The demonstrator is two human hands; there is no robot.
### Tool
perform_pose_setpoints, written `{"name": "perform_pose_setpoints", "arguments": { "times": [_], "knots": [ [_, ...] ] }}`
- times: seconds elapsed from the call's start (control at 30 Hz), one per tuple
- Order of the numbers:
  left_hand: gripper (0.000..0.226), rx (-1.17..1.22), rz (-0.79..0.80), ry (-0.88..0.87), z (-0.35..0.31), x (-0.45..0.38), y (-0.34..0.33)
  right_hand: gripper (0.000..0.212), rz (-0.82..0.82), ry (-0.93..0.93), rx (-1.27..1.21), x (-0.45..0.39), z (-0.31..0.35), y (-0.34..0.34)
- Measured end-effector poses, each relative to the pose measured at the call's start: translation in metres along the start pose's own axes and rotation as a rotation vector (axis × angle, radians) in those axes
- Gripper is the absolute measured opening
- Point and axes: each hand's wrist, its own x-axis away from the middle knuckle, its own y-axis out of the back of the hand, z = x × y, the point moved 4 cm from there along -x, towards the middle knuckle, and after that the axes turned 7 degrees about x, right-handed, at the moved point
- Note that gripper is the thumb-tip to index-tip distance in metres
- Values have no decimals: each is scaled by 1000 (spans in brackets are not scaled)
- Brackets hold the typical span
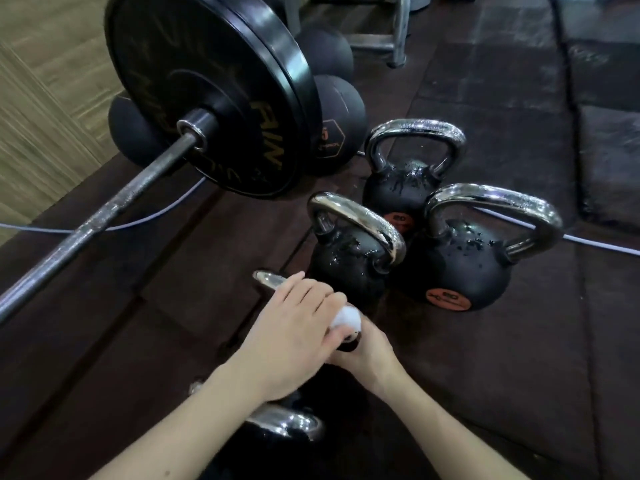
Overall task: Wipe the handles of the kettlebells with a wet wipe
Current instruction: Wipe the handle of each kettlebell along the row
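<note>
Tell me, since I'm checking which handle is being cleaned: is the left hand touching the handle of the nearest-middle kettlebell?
Touching. The head view shows the left hand lying over that chrome handle, fingers wrapped across it, with the white wet wipe bunched at the fingertips.

Bare forearms (194, 427) (no sleeves, jewellery)

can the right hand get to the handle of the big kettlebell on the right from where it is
Probably yes: the right hand sits just below the kettlebell, and its chrome handle stands clear with nothing over it.
</note>
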Motion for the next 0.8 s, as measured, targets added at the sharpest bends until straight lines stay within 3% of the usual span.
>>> {"name": "perform_pose_setpoints", "arguments": {
  "times": [0.07, 0.3, 0.37, 0.5, 0.6, 0.7, 0.73, 0.8],
  "knots": [
    [42, -1, -54, -8, 21, -1, 6, 106, 5, 0, 4, 0, 0, 1],
    [34, 404, -95, 302, 87, 7, 18, 112, 38, -31, -9, 0, 1, 2],
    [35, 360, -109, 259, 71, 7, 19, 113, 40, -40, -13, 2, 2, 2],
    [36, 24, -6, 46, 11, -7, 13, 106, 18, -43, 1, 3, 8, 7],
    [23, 48, 29, -127, -17, -14, 10, 103, 65, -35, 34, 2, 11, 6],
    [20, 58, 17, -175, 13, -16, 19, 99, 125, 7, 125, -1, 9, 19],
    [24, 96, -3, -125, 29, -14, 23, 94, 144, 35, 172, -2, 5, 29],
    [39, 285, -41, 147, 68, -9, 27, 78, 108, 68, 221, -8, -4, 59]
  ]
}}
